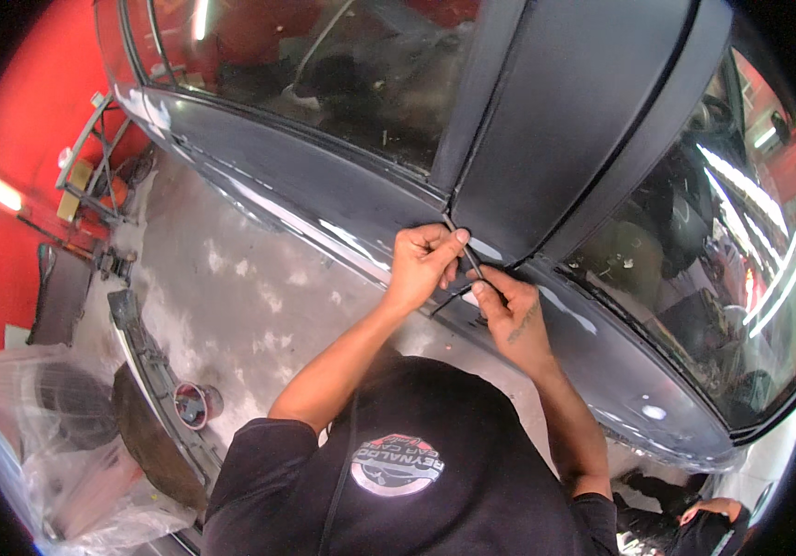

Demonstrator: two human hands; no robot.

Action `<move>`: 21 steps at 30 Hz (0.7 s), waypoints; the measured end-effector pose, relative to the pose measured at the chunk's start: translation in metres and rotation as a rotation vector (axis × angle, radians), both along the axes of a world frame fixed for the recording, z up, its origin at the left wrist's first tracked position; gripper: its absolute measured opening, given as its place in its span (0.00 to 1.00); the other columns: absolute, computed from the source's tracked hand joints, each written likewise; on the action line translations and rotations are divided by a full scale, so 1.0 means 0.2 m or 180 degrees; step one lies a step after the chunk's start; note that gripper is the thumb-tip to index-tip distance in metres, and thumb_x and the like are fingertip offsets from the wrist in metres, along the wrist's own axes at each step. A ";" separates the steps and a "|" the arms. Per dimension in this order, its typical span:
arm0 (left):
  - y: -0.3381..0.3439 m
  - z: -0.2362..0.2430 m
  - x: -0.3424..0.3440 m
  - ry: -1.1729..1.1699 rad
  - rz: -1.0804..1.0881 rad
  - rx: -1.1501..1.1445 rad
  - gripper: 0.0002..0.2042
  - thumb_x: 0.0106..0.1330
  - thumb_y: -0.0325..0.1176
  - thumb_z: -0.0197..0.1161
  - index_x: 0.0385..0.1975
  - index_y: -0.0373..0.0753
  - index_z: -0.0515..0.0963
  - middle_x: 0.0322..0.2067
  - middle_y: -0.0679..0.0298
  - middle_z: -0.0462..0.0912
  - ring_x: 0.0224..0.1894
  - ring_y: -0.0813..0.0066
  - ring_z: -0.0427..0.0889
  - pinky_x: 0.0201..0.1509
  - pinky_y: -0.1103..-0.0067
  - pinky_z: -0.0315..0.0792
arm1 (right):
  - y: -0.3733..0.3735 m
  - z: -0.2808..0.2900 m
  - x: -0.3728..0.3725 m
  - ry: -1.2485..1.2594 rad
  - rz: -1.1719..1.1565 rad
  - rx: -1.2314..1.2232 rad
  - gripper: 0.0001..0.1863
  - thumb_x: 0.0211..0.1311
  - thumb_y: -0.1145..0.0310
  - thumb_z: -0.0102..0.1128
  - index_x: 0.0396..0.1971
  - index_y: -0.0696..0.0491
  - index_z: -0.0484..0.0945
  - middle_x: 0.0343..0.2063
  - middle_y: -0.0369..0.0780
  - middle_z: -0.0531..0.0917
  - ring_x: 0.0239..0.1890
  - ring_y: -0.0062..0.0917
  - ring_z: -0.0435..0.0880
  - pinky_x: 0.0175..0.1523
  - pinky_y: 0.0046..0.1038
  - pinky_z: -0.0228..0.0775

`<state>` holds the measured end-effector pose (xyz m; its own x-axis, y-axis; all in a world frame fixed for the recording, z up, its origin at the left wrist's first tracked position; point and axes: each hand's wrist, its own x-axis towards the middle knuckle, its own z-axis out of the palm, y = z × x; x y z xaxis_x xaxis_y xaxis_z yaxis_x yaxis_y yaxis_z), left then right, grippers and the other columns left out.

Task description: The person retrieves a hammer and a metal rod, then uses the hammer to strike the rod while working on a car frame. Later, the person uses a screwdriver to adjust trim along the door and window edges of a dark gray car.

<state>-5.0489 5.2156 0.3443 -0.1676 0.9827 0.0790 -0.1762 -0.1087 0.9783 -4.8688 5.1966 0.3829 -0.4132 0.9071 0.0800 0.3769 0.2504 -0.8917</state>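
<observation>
My left hand (427,264) and my right hand (509,310) are close together over the side of a dark grey car (286,162). Thumb and fingers of both are pinched on a thin black rubber strip (474,258). Its upper end meets the gap between the window edge and the grey pillar (537,120). Below my fingers a loose black end (452,300) juts toward the floor. My right hand grips a little lower on the strip than my left. Parts of the strip are hidden behind my fingers.
Car windows (324,65) lie on both sides of the pillar. On the concrete floor (231,296) at left stand a small bucket (196,406), a long curved car part (152,357) and plastic sheeting (55,445). A metal stand (92,167) is by the red wall. Another person's arm (718,508) shows at lower right.
</observation>
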 end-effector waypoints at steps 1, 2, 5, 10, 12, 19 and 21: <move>0.00 0.00 0.00 0.0023 0.0010 0.0042 0.19 0.72 0.39 0.64 0.19 0.35 0.77 0.10 0.66 0.75 0.10 0.85 0.68 0.14 0.83 0.59 | 0.00 0.00 0.01 0.0010 0.0063 -0.0153 0.15 0.71 0.67 0.58 0.48 0.62 0.81 0.20 0.34 0.77 0.23 0.15 0.73 0.30 0.23 0.67; 0.00 0.00 0.00 -0.0045 0.0005 0.0072 0.19 0.72 0.39 0.65 0.19 0.35 0.77 0.10 0.66 0.75 0.10 0.85 0.67 0.14 0.83 0.59 | 0.01 0.00 0.01 0.0049 0.0070 -0.0137 0.14 0.71 0.67 0.57 0.48 0.61 0.81 0.20 0.34 0.77 0.23 0.15 0.73 0.30 0.23 0.67; 0.01 -0.01 0.00 -0.0142 -0.0020 0.0108 0.18 0.71 0.38 0.65 0.19 0.35 0.77 0.11 0.67 0.75 0.10 0.85 0.67 0.14 0.83 0.59 | 0.02 -0.02 0.00 0.0087 0.0048 -0.0093 0.14 0.71 0.68 0.57 0.48 0.61 0.81 0.20 0.34 0.77 0.23 0.15 0.73 0.30 0.23 0.67; 0.01 0.01 0.01 -0.0029 -0.0103 -0.0169 0.19 0.71 0.39 0.66 0.18 0.35 0.76 0.11 0.67 0.75 0.10 0.86 0.68 0.14 0.84 0.59 | 0.03 -0.02 0.01 -0.0081 -0.0051 -0.0082 0.14 0.68 0.65 0.57 0.45 0.59 0.81 0.25 0.48 0.82 0.27 0.28 0.82 0.37 0.32 0.73; 0.00 -0.01 0.02 -0.0065 -0.0038 -0.0079 0.19 0.71 0.38 0.66 0.17 0.35 0.76 0.11 0.67 0.75 0.10 0.86 0.68 0.14 0.84 0.59 | 0.04 -0.05 0.02 0.0027 0.0068 -0.0002 0.14 0.71 0.67 0.56 0.47 0.60 0.81 0.21 0.38 0.78 0.24 0.20 0.76 0.32 0.26 0.69; 0.00 -0.04 0.02 0.0060 -0.0064 0.0123 0.16 0.71 0.35 0.66 0.20 0.35 0.79 0.12 0.67 0.75 0.11 0.85 0.68 0.14 0.83 0.58 | 0.02 0.00 0.01 -0.0178 0.0078 -0.0365 0.15 0.71 0.63 0.53 0.47 0.57 0.80 0.31 0.51 0.84 0.33 0.39 0.86 0.42 0.37 0.75; 0.00 -0.04 0.02 0.0028 -0.0025 0.0136 0.16 0.70 0.35 0.66 0.20 0.35 0.78 0.12 0.67 0.76 0.11 0.84 0.69 0.14 0.83 0.59 | 0.00 -0.02 0.00 -0.0407 -0.0083 0.0243 0.15 0.72 0.63 0.52 0.47 0.57 0.80 0.33 0.53 0.84 0.35 0.46 0.85 0.41 0.42 0.74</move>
<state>-5.0442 5.2148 0.3361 -0.1591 0.9797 0.1223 -0.1685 -0.1491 0.9744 -4.8692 5.1960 0.3798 -0.4008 0.9110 0.0975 0.4935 0.3043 -0.8148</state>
